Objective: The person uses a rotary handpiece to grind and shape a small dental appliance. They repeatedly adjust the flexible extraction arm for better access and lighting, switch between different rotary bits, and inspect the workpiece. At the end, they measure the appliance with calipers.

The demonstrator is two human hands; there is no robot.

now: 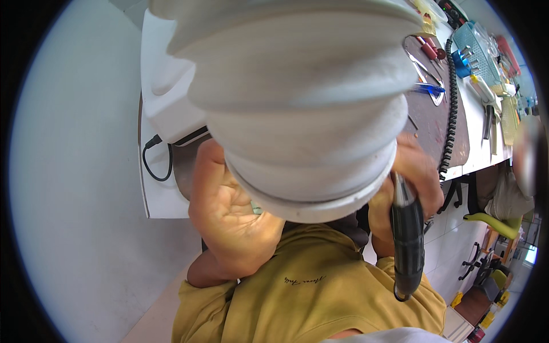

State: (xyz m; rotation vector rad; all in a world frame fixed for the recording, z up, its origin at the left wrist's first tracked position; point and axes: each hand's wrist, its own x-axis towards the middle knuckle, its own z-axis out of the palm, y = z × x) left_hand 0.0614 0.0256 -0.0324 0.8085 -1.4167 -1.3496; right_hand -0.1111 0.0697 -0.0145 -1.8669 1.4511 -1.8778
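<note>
A wide, ribbed white hose (303, 97) fills the upper middle and covers most of what lies between my hands. My right hand (420, 171) is closed round a black rotary handpiece (407, 240) with a metal nose; its working tip is behind the hose. To the left of the hose mouth, my left hand (229, 220) is curled with the palm toward me. Its fingertips are hidden. A small pale green piece (256, 208) shows at that palm, too covered to name.
A white machine housing (171, 103) with a black cable (157, 166) stands at the left. Right of the hose, the brown mat (420, 111) bears a blue pen (429, 88) and metal tools. A coiled black cord (452, 114) crosses it. A teal basket (477, 51) sits farther right.
</note>
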